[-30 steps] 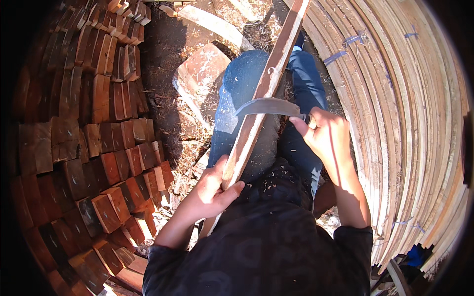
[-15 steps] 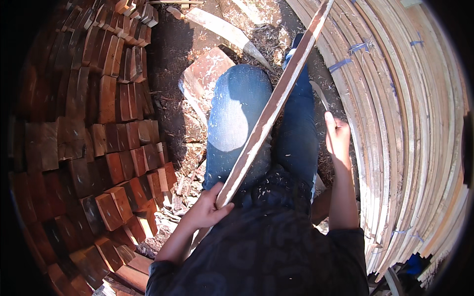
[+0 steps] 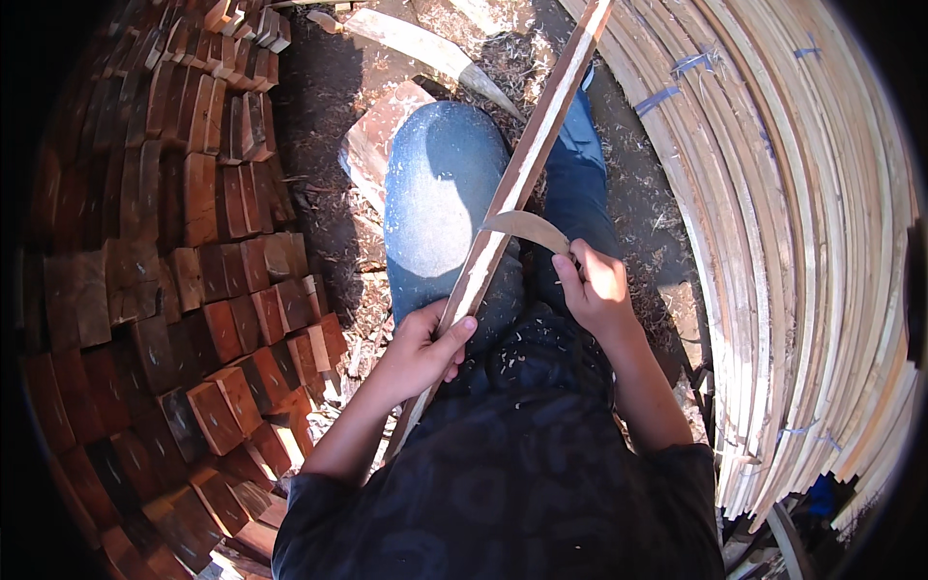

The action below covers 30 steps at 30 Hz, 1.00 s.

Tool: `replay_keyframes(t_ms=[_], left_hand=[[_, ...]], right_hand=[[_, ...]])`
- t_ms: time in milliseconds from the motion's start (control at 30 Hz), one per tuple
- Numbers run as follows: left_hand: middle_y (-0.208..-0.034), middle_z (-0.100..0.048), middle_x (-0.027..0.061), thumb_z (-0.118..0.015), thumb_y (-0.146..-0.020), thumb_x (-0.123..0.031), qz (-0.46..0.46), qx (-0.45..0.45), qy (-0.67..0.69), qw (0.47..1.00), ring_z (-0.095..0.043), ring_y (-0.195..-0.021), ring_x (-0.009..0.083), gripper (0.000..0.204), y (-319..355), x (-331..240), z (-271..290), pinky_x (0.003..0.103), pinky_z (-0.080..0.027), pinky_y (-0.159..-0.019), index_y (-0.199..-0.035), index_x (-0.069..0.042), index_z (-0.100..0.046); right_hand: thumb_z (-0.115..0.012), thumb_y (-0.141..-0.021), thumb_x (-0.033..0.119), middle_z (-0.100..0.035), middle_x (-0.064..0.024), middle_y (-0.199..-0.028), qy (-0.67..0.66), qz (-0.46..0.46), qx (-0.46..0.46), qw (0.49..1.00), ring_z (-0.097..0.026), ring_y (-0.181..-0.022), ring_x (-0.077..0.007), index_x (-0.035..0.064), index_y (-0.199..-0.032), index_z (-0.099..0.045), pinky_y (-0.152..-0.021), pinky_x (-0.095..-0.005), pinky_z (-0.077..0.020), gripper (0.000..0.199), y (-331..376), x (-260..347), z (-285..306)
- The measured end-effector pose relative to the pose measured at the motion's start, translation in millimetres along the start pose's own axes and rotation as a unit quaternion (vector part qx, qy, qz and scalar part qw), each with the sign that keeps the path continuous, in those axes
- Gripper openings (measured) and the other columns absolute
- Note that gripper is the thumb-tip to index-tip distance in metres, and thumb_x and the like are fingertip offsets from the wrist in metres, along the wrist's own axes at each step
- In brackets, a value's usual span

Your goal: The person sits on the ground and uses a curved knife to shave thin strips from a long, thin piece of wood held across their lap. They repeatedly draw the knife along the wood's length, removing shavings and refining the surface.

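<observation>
A long, narrow wooden strip, dark brown with a pale bare band along it, runs slantwise across my lap from lower left to upper right. My left hand is closed round its lower part, thumb lying on top. In my right hand is a curved knife, gripped at the handle, which the fingers mostly hide. Its hooked blade points left and lies across the strip above my left hand, the tip at the strip's left edge. Small pale shavings are scattered over my jeans and dark shirt.
Stacked reddish-brown wooden blocks rise along the left. On the right lies a large pile of long pale strips, tied in places with blue bands. Ahead on the shaving-strewn ground are a flat board and a long pale wood piece.
My right hand has brought the knife in from the right, onto the strip. The strip's far end has shifted left, and my left hand's thumb now reaches further over it.
</observation>
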<state>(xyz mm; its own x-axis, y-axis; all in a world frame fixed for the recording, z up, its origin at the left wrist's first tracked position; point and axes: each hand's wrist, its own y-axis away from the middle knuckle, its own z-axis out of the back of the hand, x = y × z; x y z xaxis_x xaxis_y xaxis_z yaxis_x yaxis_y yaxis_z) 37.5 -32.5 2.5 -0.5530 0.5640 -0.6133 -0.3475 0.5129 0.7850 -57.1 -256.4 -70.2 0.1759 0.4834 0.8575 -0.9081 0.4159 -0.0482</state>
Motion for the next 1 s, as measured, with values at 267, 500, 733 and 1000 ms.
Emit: replay_keyframes(t_ms=[267,500,733,1000], left_hand=[[-0.057,-0.052,0.0018,-0.053,-0.096,-0.035,-0.016,-0.047,-0.042,0.998,-0.049,-0.046,0.0078,0.037,-0.5,6.9,-11.4,0.024,-0.041,-0.043,-0.095,0.002,-0.058],[-0.055,-0.052,0.0025,-0.055,-0.095,-0.033,-0.024,-0.082,-0.058,0.995,-0.051,-0.046,0.0086,0.036,6.9,3.8,-14.0,0.025,-0.041,-0.044,-0.089,0.003,-0.058],[-0.054,-0.053,0.0024,-0.058,-0.094,-0.030,-0.037,-0.098,-0.081,0.991,-0.049,-0.045,0.0081,0.035,21.0,17.2,-12.0,0.026,-0.039,-0.043,-0.083,0.003,-0.057],[-0.054,-0.052,0.0009,-0.060,-0.093,-0.030,-0.008,-0.103,-0.081,0.991,-0.049,-0.047,0.0070,0.035,29.5,9.8,-21.9,0.025,-0.038,-0.043,-0.082,0.003,-0.059]], right_hand=[[-0.068,-0.082,0.042,-0.056,-0.0095,-0.053,0.230,0.029,0.047,0.972,-0.059,-0.048,-0.0308,0.0067,-0.065,-0.055,-0.044,-0.0390,-0.0471,0.041,-22.0,16.3,11.5],[-0.064,-0.086,0.043,-0.055,-0.0119,-0.054,0.225,-0.009,0.003,0.974,-0.056,-0.047,-0.0330,0.0024,-0.068,-0.058,-0.046,-0.0402,-0.0448,0.045,-38.8,-8.5,16.6],[-0.053,-0.097,0.039,-0.035,-0.0037,-0.052,0.242,-0.219,-0.137,0.935,-0.033,-0.051,-0.0117,-0.0041,-0.067,-0.053,-0.048,-0.0307,-0.0300,0.052,-63.9,-74.8,125.4],[-0.068,-0.082,0.045,-0.054,-0.0140,-0.053,0.221,-0.031,0.085,0.971,-0.058,-0.050,-0.0353,0.0055,-0.065,-0.056,-0.045,-0.0401,-0.0452,0.045,-21.0,20.8,28.1]])
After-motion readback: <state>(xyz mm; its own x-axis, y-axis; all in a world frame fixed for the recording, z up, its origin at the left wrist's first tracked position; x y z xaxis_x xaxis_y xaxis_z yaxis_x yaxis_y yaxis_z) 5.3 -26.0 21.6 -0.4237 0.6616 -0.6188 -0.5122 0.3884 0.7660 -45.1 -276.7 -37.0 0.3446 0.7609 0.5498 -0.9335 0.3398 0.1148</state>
